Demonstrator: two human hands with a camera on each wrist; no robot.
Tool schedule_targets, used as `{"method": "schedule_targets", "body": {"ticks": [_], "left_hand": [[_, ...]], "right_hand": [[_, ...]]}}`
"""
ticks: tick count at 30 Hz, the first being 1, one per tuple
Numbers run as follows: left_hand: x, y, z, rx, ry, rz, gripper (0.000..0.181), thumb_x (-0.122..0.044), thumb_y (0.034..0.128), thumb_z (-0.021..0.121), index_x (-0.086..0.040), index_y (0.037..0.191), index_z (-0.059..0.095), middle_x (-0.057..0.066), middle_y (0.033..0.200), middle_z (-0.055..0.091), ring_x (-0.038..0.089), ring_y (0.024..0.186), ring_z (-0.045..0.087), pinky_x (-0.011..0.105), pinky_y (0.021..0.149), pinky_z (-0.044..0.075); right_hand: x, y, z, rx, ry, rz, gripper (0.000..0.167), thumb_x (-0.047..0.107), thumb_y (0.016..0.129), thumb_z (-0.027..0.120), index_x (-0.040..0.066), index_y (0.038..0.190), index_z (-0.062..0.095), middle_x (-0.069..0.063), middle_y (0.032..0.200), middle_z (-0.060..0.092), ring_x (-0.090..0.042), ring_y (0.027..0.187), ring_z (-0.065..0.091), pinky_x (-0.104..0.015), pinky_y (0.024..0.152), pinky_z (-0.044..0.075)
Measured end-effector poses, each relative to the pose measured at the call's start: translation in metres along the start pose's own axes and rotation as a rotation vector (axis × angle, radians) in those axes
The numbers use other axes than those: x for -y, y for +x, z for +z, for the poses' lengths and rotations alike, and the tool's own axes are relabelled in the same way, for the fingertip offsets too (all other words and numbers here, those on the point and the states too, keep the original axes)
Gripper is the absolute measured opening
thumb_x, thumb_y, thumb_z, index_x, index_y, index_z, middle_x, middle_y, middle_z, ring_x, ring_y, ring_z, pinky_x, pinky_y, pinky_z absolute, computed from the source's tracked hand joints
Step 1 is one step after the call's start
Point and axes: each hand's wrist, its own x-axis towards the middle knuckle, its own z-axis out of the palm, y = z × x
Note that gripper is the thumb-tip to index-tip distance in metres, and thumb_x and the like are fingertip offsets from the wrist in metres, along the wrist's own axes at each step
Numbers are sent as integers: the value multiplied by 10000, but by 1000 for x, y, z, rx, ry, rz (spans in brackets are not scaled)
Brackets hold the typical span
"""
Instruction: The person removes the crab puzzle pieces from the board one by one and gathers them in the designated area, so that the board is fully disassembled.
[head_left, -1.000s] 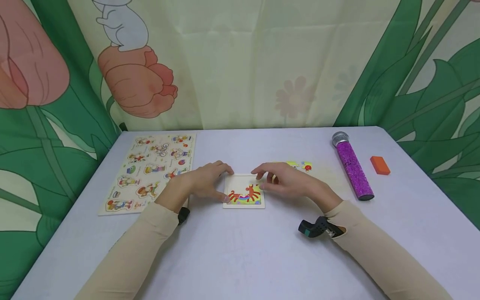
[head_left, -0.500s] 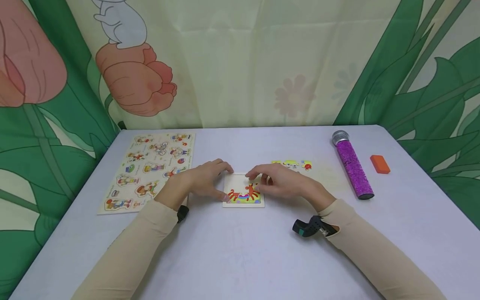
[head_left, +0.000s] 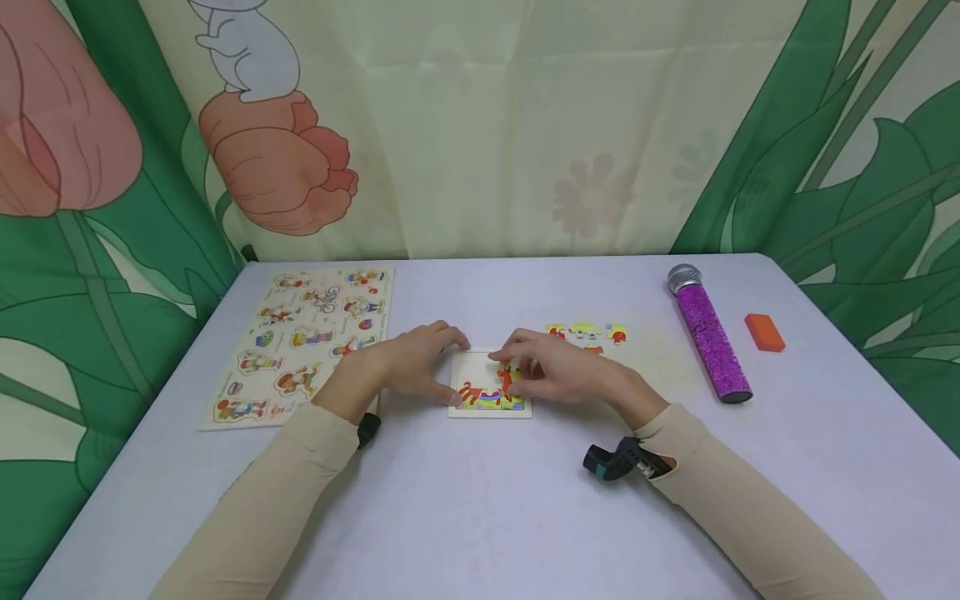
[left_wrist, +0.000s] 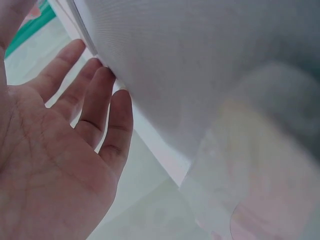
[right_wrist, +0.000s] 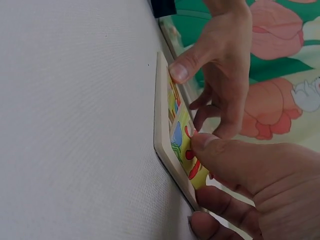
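Observation:
A small wooden jigsaw tray [head_left: 472,364] lies mid-table, its near part filled with a red animal picture on yellow. My left hand [head_left: 416,360] steadies its left side; the thumb rests by the near left corner and the fingertips touch near the far one. In the left wrist view, those fingers [left_wrist: 92,112] look nearly straight. My right hand [head_left: 558,364] is over the tray's right side. Its thumb and a finger pinch a yellow puzzle piece [right_wrist: 187,150] with red and blue print, at the tray's edge in the right wrist view. The hand partly hides the tray.
Several loose puzzle pieces [head_left: 585,331] lie behind my right hand. A large picture board [head_left: 296,358] sits at the left. To the right are a purple glitter microphone [head_left: 708,337] and an orange block [head_left: 765,332]. A printed curtain [head_left: 465,150] hangs behind the table.
My right hand has shifted left over the tray, and more of the loose pieces behind it now show. The left hand stays at the tray's left side.

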Motion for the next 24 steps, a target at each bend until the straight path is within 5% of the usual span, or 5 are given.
{"method": "schedule_targets", "body": {"ticks": [6,24], "left_hand": [[1,1,1,-2,13,-3,789,-467,822,857,-166,1452,489,63,1481,479,271,1380,452,485,1186,374],[1,-1,2,-4,3,-14,754,-444,832,853,-188,1446,497,34,1462,486,248,1371,453,478,1176,387]], "right_hand": [[1,0,0,14,3,8,290,191,951,752,169,1238,717,28,1233,561,-108,862,619,-274,826,550],[0,4,4,2,-55,39,261,228,948,760,183,1191,673,69,1111,614,-126,875,582,-271,806,542]]}}
